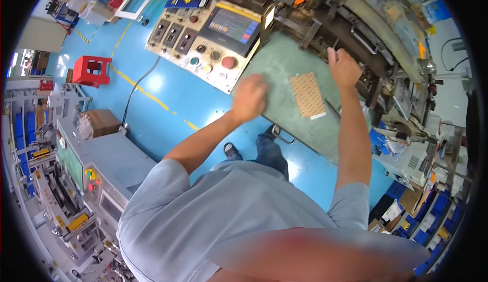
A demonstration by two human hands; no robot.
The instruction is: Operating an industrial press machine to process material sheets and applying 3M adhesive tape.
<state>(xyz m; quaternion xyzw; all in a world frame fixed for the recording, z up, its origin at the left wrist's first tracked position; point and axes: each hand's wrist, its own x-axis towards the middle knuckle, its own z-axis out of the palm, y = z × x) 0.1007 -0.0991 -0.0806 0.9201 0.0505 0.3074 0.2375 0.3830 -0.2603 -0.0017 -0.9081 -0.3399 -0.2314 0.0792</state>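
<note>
A green work surface (274, 58) lies in front of me. On it rests a tan sheet (307, 94) with rows of small dark marks and a white strip at its near edge. Blurred by motion, my left hand (250, 97) is over the near left edge of the surface, beside the control panel (190, 53); its fingers are not clear. My right hand (345, 67) is at the right, by the dark metal machine bed (366, 43). Its fingers are curled closed, and a thin pin-like piece shows at the fingertips, too small to name.
The panel carries a screen (230, 28), knobs and a red button (229, 62). A metal drawer handle (286, 138) sticks out below the surface's front edge. A red stool (91, 71) and a cardboard box (100, 123) stand to the left. Grey equipment (114, 145) is behind my left side.
</note>
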